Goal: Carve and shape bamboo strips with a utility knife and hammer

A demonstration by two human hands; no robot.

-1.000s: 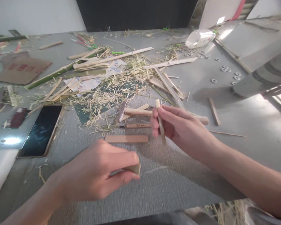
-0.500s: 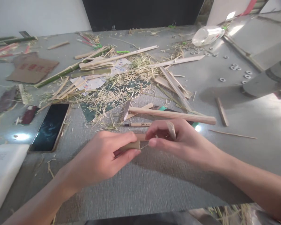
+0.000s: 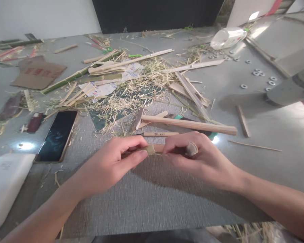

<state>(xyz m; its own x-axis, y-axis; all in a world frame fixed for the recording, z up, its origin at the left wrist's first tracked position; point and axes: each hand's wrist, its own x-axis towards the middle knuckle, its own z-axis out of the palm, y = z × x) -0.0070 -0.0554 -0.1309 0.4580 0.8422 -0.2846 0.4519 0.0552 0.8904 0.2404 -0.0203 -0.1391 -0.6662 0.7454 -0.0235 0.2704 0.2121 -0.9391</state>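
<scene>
My left hand [image 3: 111, 165] is closed, thumb against fingers, on a small pale bamboo piece [image 3: 150, 150] whose end sticks out past the fingertips. A thin strand [image 3: 159, 154] runs from that end to my right hand [image 3: 205, 162], whose thumb and forefinger are pinched at it. A pale, curved-ended piece [image 3: 192, 149] also pokes out among the right hand's curled fingers; most of it is hidden. Just beyond both hands lies a slim wooden-handled tool [image 3: 162, 134] with a dark tip. Behind it rests a long pale wooden stick [image 3: 192, 124].
Bamboo shavings [image 3: 121, 104] and split strips cover the table's middle. To the left lie a phone [image 3: 57, 136], a white box-like object [image 3: 8, 189] and torn cardboard [image 3: 39, 74]. A plastic bottle [image 3: 228, 37], several white rings [image 3: 258, 72] and a grey cylinder [image 3: 291, 87] are at right.
My hands have come closer together, and the right fingertips have closed in beside the bamboo piece. The pale piece in my right hand has turned its end towards me.
</scene>
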